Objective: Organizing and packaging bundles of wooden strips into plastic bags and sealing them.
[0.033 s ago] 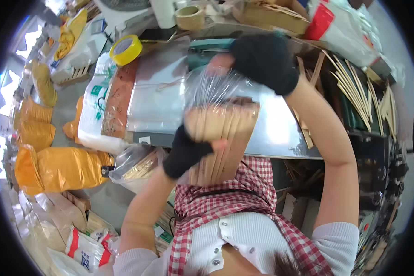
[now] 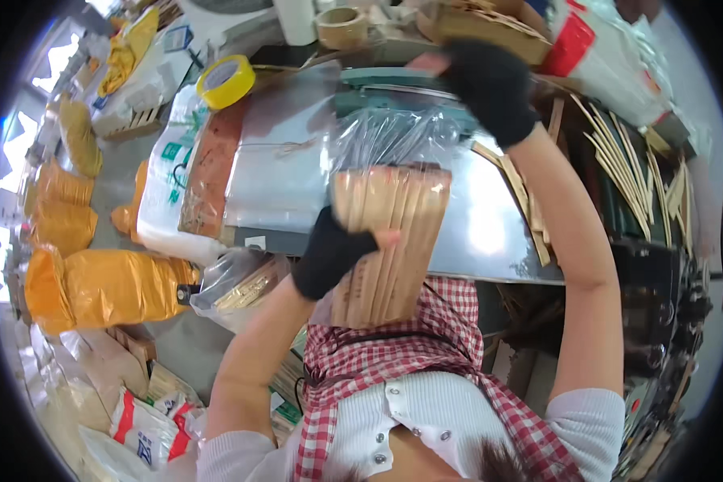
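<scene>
My left hand (image 2: 329, 253), in a black fingerless glove, is closed around a clear plastic bag of flat wooden sticks (image 2: 394, 249), with its thumb across the front. The bag stands tilted over the near edge of the table, its lower end by my apron. Its loose, crinkled plastic top (image 2: 394, 132) rises above the sticks. My right hand (image 2: 486, 92), also gloved in black, is raised beyond the bag's upper right, near a long teal bar (image 2: 373, 79). Motion smears its bare fingers, and I cannot tell whether they hold anything.
Clear plastic sheets (image 2: 285, 161) lie on the table left of the bag. Yellow tape (image 2: 226, 81) is behind them. Loose wooden strips (image 2: 618, 161) lie at the right, and a cardboard box (image 2: 498, 28) stands at the back. An open bag of sticks (image 2: 241, 285) sits below the table's left edge.
My right hand has moved up and right, away from the bag's plastic top. The top now stands loose and spread. My left hand keeps its hold on the bag.
</scene>
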{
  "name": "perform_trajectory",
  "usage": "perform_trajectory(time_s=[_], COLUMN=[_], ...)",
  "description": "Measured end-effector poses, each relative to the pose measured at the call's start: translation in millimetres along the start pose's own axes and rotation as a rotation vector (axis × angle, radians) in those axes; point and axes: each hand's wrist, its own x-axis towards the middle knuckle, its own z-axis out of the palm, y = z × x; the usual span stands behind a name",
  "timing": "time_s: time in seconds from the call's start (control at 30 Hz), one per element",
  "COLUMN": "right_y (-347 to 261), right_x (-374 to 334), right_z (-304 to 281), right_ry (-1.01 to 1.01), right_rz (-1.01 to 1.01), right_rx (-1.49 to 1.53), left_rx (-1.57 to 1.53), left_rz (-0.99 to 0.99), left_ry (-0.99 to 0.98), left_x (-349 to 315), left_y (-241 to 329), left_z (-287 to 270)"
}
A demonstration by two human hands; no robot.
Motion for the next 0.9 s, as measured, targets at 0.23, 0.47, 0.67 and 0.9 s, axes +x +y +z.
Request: perform_trajectory(time_s=[0.23, 0.47, 0.67, 0.9], right_y=[107.1, 111.6, 104.9, 83.7], right_x=[-42.6, -80.3, -150.7, -163.0], right_z=[78.6, 81.4, 136.4, 157.0], right_ry=[-0.158, -0.176, 0.119, 0.306], right_rz=[0.551, 0.355, 0.485, 0.449], right_rx=[-0.184, -0.248, -0.022, -0.161], left_rx=[-0.091, -0.094, -0.458, -0.05], left_rz=[-0.087, -0.229, -0.243, -0.15], left_ry=[-0.173, -0.198, -0.216, 0.028], left_x=[146.4, 228.7, 208.2, 130.3], left_y=[-53.3, -39.9, -40.8, -95.7], left_z=[12.4, -19.1, -15.5, -57.6])
